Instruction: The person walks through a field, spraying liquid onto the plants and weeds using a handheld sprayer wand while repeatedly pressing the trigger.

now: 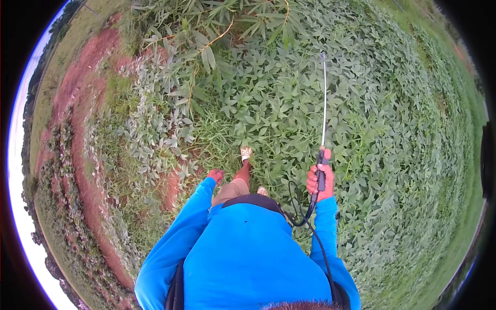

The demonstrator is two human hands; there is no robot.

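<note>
You are outdoors, in a field full of growing plants. Low green plants with pointed, star-like leaves [372, 129] cover most of the ground around you. Thin bright green grass [212, 132] pokes up among them. On your left, a curved strip of bare red dirt [85, 181] runs past the plants. Way out at the left edge you can see dark green trees [28, 129] and a pale, bright sky [20, 227]. Long narrow leaves on thin tan stems [206, 51] hang in front of you.
</note>
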